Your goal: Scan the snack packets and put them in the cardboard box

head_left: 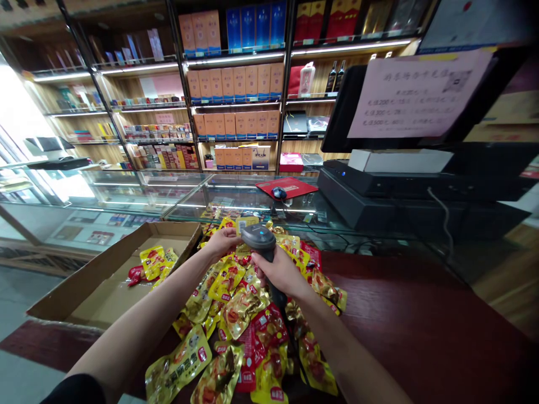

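Note:
My right hand [280, 270] is wrapped round the handle of a dark grey barcode scanner [259, 237], which shows a small blue light on top. Just left of the scanner's head, my left hand [224, 242] pinches a yellow snack packet [247, 224] whose barcode faces up. Under and around both hands lies a pile of yellow, gold and red snack packets [242, 306]. To the left, an open cardboard box [101, 306] holds several packets [154, 262] near its right side.
A glass counter [143, 188] runs behind the pile, bearing a computer mouse [279, 193] on a red mat [297, 187]. A black monitor [343, 112] with a paper sign and a cash drawer [379, 207] stand at right. Shelves of boxes line the back.

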Demonstrator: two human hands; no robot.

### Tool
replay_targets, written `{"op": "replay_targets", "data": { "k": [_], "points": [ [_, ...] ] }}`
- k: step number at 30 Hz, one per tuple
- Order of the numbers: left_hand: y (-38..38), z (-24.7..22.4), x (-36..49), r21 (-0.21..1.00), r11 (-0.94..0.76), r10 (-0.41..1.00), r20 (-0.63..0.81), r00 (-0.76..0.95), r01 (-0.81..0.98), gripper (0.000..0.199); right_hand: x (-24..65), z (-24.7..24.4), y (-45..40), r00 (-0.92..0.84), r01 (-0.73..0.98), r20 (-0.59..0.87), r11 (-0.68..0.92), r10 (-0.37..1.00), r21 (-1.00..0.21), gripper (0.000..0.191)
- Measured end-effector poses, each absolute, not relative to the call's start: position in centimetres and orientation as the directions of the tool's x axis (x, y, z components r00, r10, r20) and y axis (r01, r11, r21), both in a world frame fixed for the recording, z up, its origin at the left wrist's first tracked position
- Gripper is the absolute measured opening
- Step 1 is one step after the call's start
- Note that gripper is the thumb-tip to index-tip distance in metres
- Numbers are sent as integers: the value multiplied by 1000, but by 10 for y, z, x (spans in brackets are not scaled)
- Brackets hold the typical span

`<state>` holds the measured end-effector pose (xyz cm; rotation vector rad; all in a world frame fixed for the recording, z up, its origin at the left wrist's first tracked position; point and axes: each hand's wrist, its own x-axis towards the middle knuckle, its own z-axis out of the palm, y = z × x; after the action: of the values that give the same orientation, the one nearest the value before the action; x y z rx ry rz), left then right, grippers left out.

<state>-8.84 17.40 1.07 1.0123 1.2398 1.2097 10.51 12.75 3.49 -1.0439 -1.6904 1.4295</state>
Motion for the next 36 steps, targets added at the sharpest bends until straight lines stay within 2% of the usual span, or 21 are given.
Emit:
{"op": "replay_targets", "data": {
  "k": [8, 15, 19, 25, 36],
  "points": [
    [177, 5, -91, 988, 125, 990, -130, -54, -89, 40, 106, 34, 128, -446, 144, 2, 74, 895, -987, 16],
    [175, 8, -90, 997, 71, 997, -71, 26, -32, 35, 106, 36, 128, -451, 137, 13, 83, 892, -987, 16],
    [175, 8, -92, 991, 123, 992, -125, -31, -58, 39, 106, 39, 126, -446, 117, -1, 57, 895, -992, 16],
    [172, 8, -95, 989, 126, 991, -130, -40, -81, 42, 106, 36, 127, -446, 114, -3, 53, 895, -992, 18],
    [142, 37, -140, 998, 41, 995, -45, -85, -54, 42, 76, 44, 115, -443, 139, -21, 46, 896, -989, 21]
  ]
}}
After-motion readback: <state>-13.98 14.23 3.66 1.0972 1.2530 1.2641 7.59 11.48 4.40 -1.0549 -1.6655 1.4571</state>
